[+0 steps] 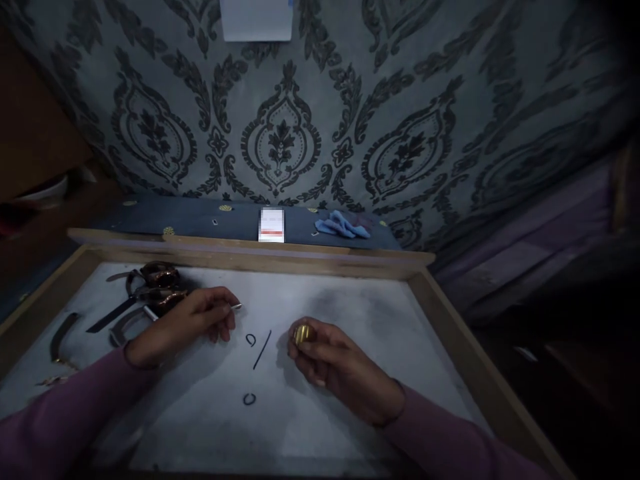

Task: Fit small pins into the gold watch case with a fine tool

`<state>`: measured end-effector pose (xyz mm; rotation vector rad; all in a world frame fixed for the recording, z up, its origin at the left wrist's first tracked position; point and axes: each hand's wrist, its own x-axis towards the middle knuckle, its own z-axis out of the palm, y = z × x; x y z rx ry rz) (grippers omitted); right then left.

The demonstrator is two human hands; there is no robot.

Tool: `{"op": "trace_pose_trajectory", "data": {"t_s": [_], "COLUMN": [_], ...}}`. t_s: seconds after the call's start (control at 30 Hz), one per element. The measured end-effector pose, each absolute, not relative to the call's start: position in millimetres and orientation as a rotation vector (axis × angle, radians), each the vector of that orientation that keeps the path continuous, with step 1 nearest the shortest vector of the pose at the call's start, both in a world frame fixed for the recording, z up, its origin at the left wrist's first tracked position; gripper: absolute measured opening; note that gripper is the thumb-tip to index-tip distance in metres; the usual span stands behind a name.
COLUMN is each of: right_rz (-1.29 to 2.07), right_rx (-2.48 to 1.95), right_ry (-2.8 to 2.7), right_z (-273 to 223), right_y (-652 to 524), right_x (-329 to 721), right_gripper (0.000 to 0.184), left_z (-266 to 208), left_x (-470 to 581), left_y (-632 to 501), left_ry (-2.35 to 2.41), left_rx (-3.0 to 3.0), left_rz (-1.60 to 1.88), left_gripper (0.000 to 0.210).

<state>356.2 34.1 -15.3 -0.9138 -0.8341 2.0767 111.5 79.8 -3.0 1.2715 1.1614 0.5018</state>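
Note:
My left hand rests on the grey work surface and pinches a thin silvery tool whose tip points right. My right hand is closed around a small round brass-coloured piece, held just above the surface. Between my hands lie a thin dark pin and two small dark ring-shaped bits. Both sleeves are mauve.
A wooden frame borders the surface. Scissors and dark tools lie at the left, with curved metal strips nearer the edge. Behind the frame a dark cloth holds a white card and a blue rag. Patterned wallpaper stands behind.

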Motion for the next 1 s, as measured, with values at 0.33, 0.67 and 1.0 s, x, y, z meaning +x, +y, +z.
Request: {"op": "trace_pose_trajectory", "data": {"t_s": [0.33,0.67,1.0], "right_rz": [2.092,2.148,2.148], "right_rx": [-0.781,-0.727,-0.722], "right_ry": [-0.846,-0.762,-0.759], "right_z": [-15.0,-15.0,-12.8], "right_y": [30.7,35.1,34.0], "right_x": [358.4,360.4,358.6], "right_gripper": [0.016,0.008,0.014], "left_z": [-5.5,-8.9,-8.3], "left_x": [120.7,123.2,124.7], "left_y": [62.2,60.2,61.7], "left_ry": [1.411,1.467,1.449], "left_rx": [2.191,2.52,2.53], "left_rz": [0.283,0.035,0.034], "left_gripper": [0.019,0.024,0.025]}}
